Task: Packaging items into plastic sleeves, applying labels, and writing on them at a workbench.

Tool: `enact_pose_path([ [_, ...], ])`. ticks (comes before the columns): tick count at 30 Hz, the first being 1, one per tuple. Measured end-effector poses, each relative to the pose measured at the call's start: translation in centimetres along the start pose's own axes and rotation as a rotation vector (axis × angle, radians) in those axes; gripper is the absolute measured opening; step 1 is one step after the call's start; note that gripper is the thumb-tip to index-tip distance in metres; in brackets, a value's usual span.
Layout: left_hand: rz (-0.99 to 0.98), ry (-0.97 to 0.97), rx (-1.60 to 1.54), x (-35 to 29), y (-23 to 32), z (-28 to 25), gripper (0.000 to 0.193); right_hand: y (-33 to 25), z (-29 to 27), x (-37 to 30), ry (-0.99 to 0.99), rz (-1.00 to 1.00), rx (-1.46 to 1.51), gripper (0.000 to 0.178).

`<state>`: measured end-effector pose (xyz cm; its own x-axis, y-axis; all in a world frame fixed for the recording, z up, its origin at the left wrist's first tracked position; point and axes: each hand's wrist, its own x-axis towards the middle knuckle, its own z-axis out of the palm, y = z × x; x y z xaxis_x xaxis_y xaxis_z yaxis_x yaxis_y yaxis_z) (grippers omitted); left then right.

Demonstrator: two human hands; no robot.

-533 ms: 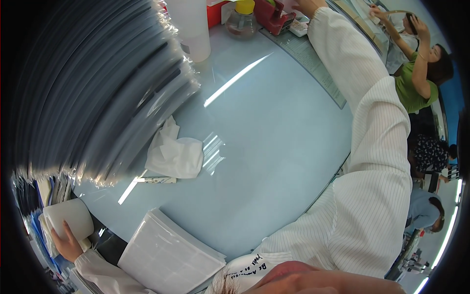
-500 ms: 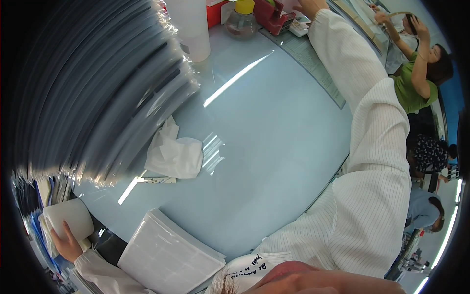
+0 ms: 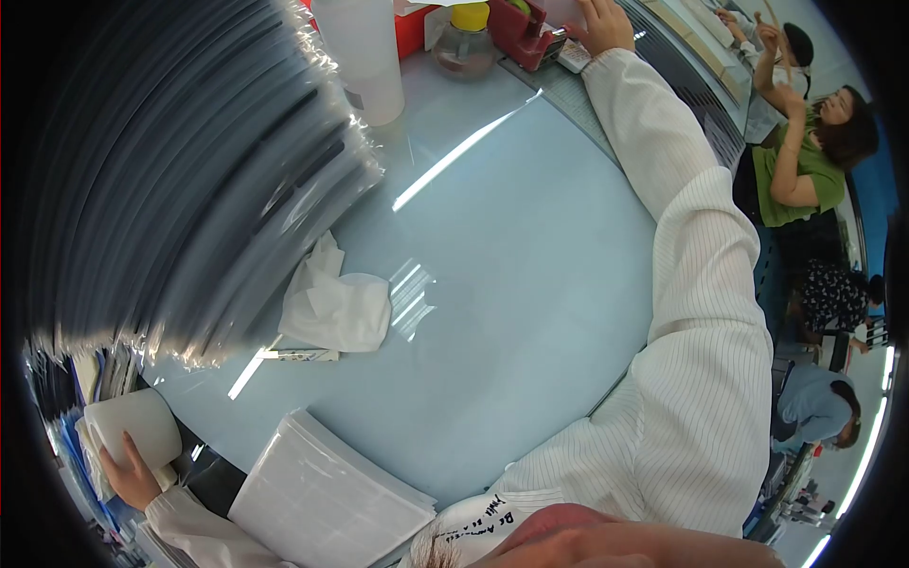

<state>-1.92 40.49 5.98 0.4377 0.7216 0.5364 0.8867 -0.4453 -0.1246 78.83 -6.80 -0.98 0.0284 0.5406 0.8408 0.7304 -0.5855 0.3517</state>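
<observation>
At the lower left, my left hand has its fingers curled against the side of a thick white cylinder, which looks like a roll of tissue. My right arm stretches to the far edge. There, my right hand has its fingers bent and the thumb apart, around a pale pinkish thing that the picture's edge cuts off. Beside that hand stand a red tape dispenser and a small white object with buttons. A crumpled white tissue lies on the table.
A tall stack of dark sheets in clear sleeves fills the left. Behind it are a translucent bottle and a yellow-capped jar. White sleeved sheets overhang the near edge. Several people, one in green, are at the right.
My right hand has come slightly toward me, so more of its fingers show by the pale pinkish thing. The right arm has shifted left. My left hand stays on the white roll.
</observation>
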Motion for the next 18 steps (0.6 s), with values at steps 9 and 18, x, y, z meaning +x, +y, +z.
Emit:
enact_pose_path([
  [9, -0.035, -0.027, 0.008, 0.0, -0.1, -0.7, 0.061, 0.1, 0.4, -0.6, 0.069, 0.010, 0.120, 0.042],
  [18, -0.015, -0.014, 0.041, 0.0, -0.3, -0.9, 0.059, -3.8, -3.1, 1.7, -0.009, 0.250, 0.131, 0.019],
])
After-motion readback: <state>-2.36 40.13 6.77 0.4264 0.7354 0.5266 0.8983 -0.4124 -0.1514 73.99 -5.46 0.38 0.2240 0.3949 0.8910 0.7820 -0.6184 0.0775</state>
